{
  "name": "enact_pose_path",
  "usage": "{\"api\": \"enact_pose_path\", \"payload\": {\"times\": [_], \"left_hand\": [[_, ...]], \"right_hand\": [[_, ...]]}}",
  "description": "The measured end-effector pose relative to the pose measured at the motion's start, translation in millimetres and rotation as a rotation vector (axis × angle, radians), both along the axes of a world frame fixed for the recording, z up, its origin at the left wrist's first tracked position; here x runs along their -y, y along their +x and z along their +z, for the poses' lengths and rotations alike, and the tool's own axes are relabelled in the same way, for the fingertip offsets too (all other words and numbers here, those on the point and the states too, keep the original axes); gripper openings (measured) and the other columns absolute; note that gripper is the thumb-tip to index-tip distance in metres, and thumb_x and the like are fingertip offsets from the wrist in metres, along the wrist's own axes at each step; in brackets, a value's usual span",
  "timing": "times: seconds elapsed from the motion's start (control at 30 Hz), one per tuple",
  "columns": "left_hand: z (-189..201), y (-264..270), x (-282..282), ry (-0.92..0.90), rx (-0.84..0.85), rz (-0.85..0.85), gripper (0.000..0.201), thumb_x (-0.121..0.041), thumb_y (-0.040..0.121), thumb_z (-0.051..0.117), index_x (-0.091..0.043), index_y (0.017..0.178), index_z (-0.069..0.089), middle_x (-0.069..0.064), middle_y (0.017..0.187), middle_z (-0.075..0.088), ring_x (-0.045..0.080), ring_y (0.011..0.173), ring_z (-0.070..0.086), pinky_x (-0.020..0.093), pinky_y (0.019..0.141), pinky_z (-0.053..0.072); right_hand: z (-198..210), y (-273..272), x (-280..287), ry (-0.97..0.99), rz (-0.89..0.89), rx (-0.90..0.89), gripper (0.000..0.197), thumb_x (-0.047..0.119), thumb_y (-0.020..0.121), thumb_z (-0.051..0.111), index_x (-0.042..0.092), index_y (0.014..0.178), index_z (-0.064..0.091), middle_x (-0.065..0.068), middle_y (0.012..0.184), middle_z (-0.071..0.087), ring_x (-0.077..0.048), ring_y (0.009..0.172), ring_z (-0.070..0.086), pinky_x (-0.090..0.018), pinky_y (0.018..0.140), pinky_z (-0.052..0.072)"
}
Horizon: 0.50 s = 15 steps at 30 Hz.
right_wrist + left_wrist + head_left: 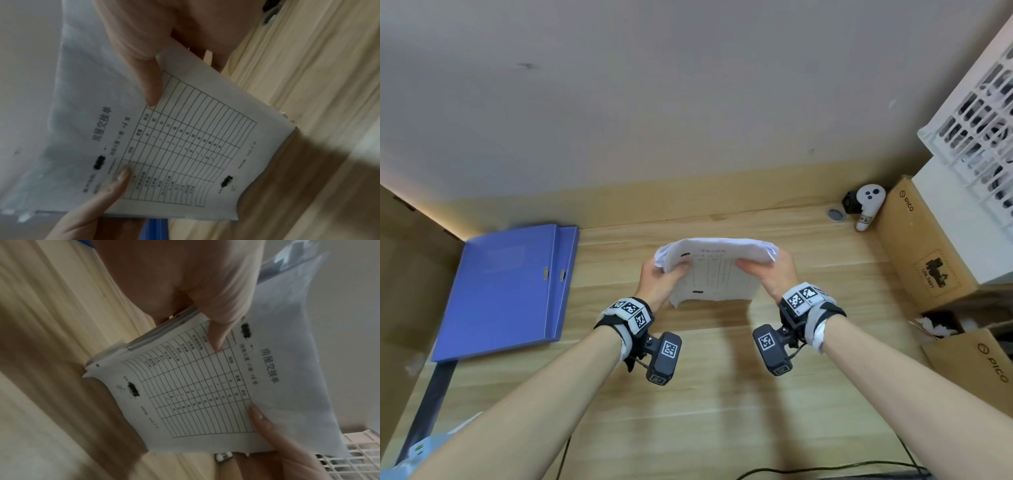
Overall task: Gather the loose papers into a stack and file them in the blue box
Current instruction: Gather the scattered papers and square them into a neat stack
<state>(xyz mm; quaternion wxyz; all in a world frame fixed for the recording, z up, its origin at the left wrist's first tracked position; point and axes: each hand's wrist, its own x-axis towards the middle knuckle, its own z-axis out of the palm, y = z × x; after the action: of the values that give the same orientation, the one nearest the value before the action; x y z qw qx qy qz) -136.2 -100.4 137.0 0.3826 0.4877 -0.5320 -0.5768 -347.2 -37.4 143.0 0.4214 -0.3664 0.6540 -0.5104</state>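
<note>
A stack of white printed papers point(717, 270) stands on its lower edge near the middle of the light wooden desk point(722, 394), held upright between two hands. The facing sheet carries a ruled table under a printed heading, with two black blotted marks; its lower corner on the left side is curled and ragged, and the sheet edges there are not flush. The left hand point(658, 281) grips the stack's left side, thumb on the front sheet and fingers curled behind. The right hand point(774, 274) grips the right side the same way. One blue plastic file box point(506, 291) lies open and flat at the desk's left edge, well apart from the papers. Two brown cardboard boxes point(924, 246) sit along the right edge, and one white handheld controller point(868, 209) leans at the far right corner.
</note>
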Motion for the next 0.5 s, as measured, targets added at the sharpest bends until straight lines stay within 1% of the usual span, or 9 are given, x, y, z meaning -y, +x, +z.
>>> {"api": "enact_pose_path", "payload": {"times": [0.07,0.1,0.13,0.2,0.27,0.33,0.37,0.43,0.5], "left_hand": [[1.2,-3.7,2.9,-0.001,-0.014,0.019,0.035,0.004,0.081,0.071,-0.028,0.092,0.063,-0.003,0.095,0.067,0.013,0.088,0.064,0.032,0.080,0.056],[0.1,-4.7,5.3,0.007,-0.015,0.016,0.032,0.004,0.080,0.073,-0.025,0.091,0.066,0.000,0.094,0.070,0.013,0.086,0.067,0.035,0.081,0.057],[-2.4,-5.3,6.9,0.017,-0.008,0.005,0.029,0.003,0.079,0.074,-0.023,0.090,0.068,0.003,0.094,0.071,0.014,0.085,0.069,0.037,0.082,0.058],[-12.9,-6.7,7.2,0.053,0.020,-0.018,0.026,0.001,0.077,0.076,-0.020,0.092,0.069,0.007,0.098,0.073,0.016,0.089,0.070,0.038,0.082,0.058],[-28.0,-9.0,3.8,0.119,0.062,-0.017,0.029,0.000,0.075,0.078,-0.017,0.096,0.068,0.007,0.101,0.073,0.017,0.093,0.070,0.037,0.082,0.058],[-39.9,-12.3,-0.1,0.153,0.086,0.002,0.031,-0.002,0.074,0.080,-0.019,0.096,0.067,0.003,0.101,0.072,0.013,0.093,0.069,0.031,0.078,0.058],[-43.7,-14.8,-0.5,0.161,0.085,0.007,0.031,-0.003,0.074,0.080,-0.021,0.095,0.067,0.000,0.100,0.072,0.010,0.091,0.069,0.027,0.075,0.058],[-46.5,-19.4,1.2,0.188,0.073,-0.011,0.027,-0.005,0.076,0.079,-0.021,0.095,0.069,-0.003,0.099,0.073,0.006,0.089,0.071,0.023,0.074,0.059],[-47.8,-27.3,3.7,0.270,0.051,-0.069,0.025,-0.007,0.077,0.078,-0.016,0.099,0.070,-0.003,0.098,0.074,0.010,0.091,0.073,0.026,0.075,0.060]], "right_hand": [[2.2,-3.4,3.2,-0.022,-0.006,0.030,0.031,0.005,0.072,0.082,0.015,0.099,0.071,0.006,0.092,0.072,0.008,0.074,0.067,-0.006,0.065,0.048],[2.8,-4.6,4.5,-0.026,0.011,0.042,0.032,0.004,0.072,0.081,0.010,0.101,0.071,0.004,0.092,0.073,0.007,0.075,0.068,-0.006,0.065,0.048],[2.1,-5.5,4.8,-0.024,0.029,0.044,0.032,0.003,0.073,0.081,0.009,0.102,0.071,0.004,0.092,0.073,0.007,0.075,0.068,-0.006,0.065,0.048],[-6.8,-8.0,2.6,0.001,0.035,0.044,0.030,0.003,0.072,0.081,0.016,0.098,0.072,0.006,0.093,0.073,0.007,0.077,0.068,-0.008,0.068,0.049],[-22.9,-11.2,-2.9,0.051,0.028,0.063,0.035,0.004,0.070,0.083,0.024,0.097,0.071,0.006,0.097,0.073,0.002,0.082,0.068,-0.016,0.075,0.053],[-37.1,-15.1,-8.0,0.111,0.017,0.065,0.037,0.005,0.069,0.084,0.026,0.096,0.071,0.006,0.098,0.072,-0.005,0.085,0.067,-0.024,0.079,0.055],[-41.3,-18.6,-8.7,0.134,-0.003,0.071,0.034,0.006,0.068,0.085,0.025,0.094,0.071,0.005,0.096,0.072,-0.007,0.084,0.067,-0.026,0.079,0.055],[-43.1,-27.5,-8.0,0.158,-0.039,0.112,0.026,0.010,0.069,0.085,0.015,0.091,0.074,0.001,0.092,0.075,-0.011,0.081,0.070,-0.023,0.072,0.056],[-44.8,-39.6,-7.9,0.166,-0.046,0.153,0.029,0.013,0.072,0.083,0.008,0.098,0.074,-0.002,0.094,0.077,-0.012,0.083,0.074,-0.020,0.067,0.057]]}}
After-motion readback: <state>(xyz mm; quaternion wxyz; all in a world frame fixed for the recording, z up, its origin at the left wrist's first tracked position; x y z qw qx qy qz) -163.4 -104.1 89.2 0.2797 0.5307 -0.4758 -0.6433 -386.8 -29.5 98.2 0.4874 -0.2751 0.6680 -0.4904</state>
